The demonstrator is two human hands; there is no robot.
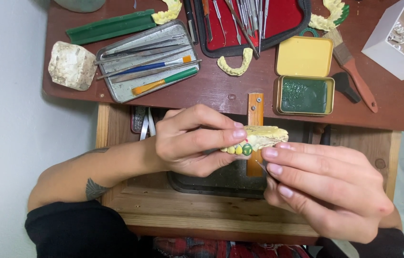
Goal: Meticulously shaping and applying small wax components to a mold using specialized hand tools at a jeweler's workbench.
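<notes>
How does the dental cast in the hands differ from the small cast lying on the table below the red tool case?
The held dental cast is gripped by the left hand and touched by the right hand; the loose arch cast lies untouched on the table. The held cast carries one green tooth; the loose cast is plain. The held cast looks bulkier; the loose one is a thin open arch. Both are pale yellow.

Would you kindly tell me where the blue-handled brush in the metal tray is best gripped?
Probably mid-handle on the blue-handled brush, coming from above. It lies flat in the metal tray among other tools, bristles toward the right, so its long handle offers the most exposed, graspable length.
</notes>
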